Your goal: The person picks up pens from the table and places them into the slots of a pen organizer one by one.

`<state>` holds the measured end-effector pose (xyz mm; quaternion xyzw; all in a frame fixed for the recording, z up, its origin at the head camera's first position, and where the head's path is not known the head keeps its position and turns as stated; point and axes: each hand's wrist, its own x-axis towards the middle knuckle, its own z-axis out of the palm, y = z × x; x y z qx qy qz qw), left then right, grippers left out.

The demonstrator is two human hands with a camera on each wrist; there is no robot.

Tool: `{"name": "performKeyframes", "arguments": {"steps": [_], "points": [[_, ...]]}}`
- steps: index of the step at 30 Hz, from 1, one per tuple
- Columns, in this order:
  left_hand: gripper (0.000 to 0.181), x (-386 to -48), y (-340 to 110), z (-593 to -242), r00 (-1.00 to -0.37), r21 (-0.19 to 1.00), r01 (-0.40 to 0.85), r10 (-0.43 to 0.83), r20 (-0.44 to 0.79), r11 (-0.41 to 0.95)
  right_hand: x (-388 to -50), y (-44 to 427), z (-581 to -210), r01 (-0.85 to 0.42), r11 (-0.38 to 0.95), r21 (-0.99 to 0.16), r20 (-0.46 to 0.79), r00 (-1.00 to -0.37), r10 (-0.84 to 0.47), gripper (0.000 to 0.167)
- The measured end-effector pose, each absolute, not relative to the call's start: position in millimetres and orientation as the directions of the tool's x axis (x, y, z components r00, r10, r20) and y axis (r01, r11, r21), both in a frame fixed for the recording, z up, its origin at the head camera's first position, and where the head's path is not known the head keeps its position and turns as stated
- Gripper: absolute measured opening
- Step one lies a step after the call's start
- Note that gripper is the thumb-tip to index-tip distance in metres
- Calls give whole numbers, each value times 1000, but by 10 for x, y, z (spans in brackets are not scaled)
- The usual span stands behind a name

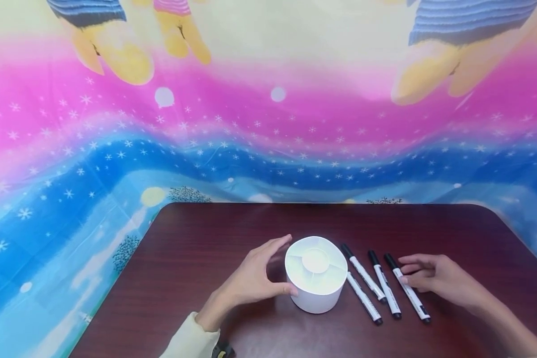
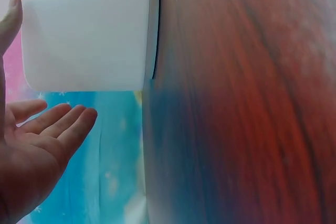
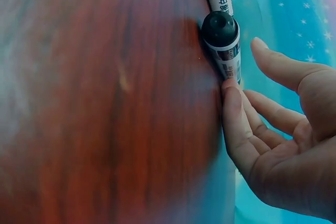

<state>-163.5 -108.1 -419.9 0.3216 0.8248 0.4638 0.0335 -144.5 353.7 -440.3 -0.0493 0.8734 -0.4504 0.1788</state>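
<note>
A round white pen holder (image 1: 318,298) with inner dividers stands upright on the table. My left hand (image 1: 256,278) is spread at its left side, thumb at the front wall and fingers behind. In the left wrist view those fingers (image 2: 76,127) look straight and apart from the holder's white wall (image 2: 86,40). Several whiteboard markers with black caps lie to the right of the holder. Beside the rightmost marker (image 1: 412,293) is my right hand (image 1: 438,277). In the right wrist view its thumb (image 3: 283,66) stands away from the near marker (image 3: 230,59), while a fingertip meets or nearly meets the barrel.
The other markers, a left one (image 1: 364,301), one crossing near it (image 1: 367,276) and a middle one (image 1: 386,288), lie slanted close together. A dark reddish wooden table (image 1: 183,248) has rounded far corners. A colourful printed cloth (image 1: 250,114) hangs behind it.
</note>
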Motion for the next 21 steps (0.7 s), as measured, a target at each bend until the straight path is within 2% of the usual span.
{"name": "performKeyframes", "arguments": {"steps": [12,21], "points": [[100,-1607,-1031,-4216,-808,748,507,538,239,428,-1500,3374,-4366,106,702,-705,-274,-953,-132,62],[99,-1605,-1028,-4242,-814,797,469,537,222,382,-1481,3367,-4175,89,641,-763,-276,-940,-198,53]]}}
